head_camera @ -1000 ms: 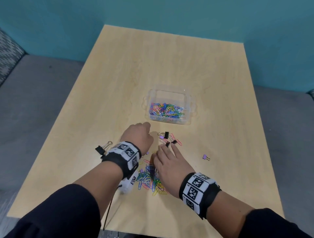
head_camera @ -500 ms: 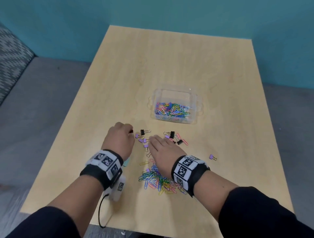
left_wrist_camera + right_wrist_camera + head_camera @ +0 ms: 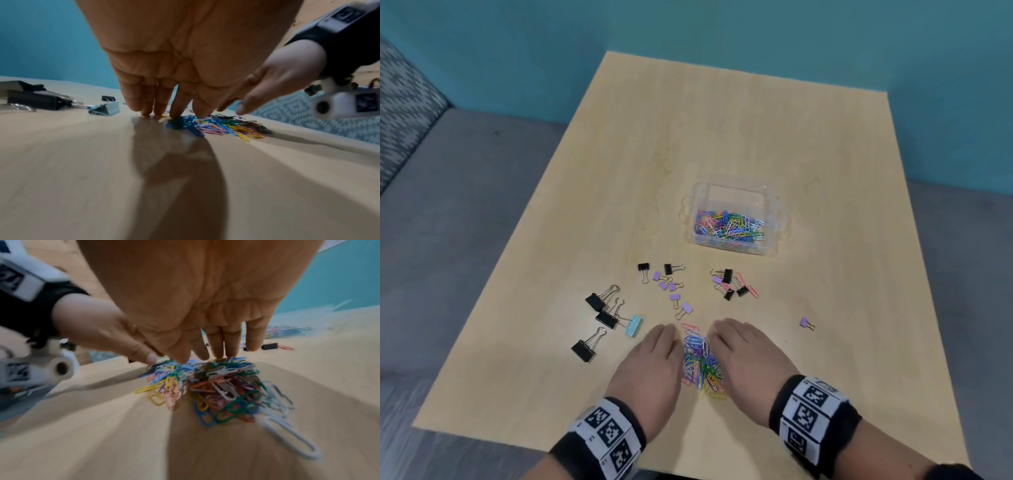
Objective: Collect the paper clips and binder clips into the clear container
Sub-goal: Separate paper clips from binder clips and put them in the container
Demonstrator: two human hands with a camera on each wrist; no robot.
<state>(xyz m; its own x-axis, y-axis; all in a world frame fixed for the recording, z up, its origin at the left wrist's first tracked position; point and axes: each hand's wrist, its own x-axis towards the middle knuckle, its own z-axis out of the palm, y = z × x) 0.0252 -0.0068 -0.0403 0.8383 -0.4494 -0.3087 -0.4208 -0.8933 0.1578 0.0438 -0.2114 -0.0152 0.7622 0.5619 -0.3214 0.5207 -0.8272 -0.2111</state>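
A heap of coloured paper clips (image 3: 702, 363) (image 3: 218, 125) (image 3: 207, 386) lies on the table near its front edge, between my two hands. My left hand (image 3: 654, 363) (image 3: 168, 104) stands at the heap's left side, fingers straight, tips touching the table and the clips. My right hand (image 3: 743, 356) (image 3: 213, 347) stands at the right side, fingers straight, tips on the heap. The clear container (image 3: 734, 219) sits farther back, holding many coloured paper clips. Black, purple and one light-blue binder clip (image 3: 633, 325) are scattered between the container and my hands.
Large black binder clips (image 3: 599, 308) lie left of my left hand. Small black and purple clips (image 3: 729, 284) lie ahead, and one purple clip (image 3: 805, 322) lies alone to the right. The wooden table (image 3: 722, 130) ends just behind my wrists; grey floor and a teal wall surround it.
Both hands have drawn back from the binder clips toward the front edge and now flank the paper clip heap, one at each side.
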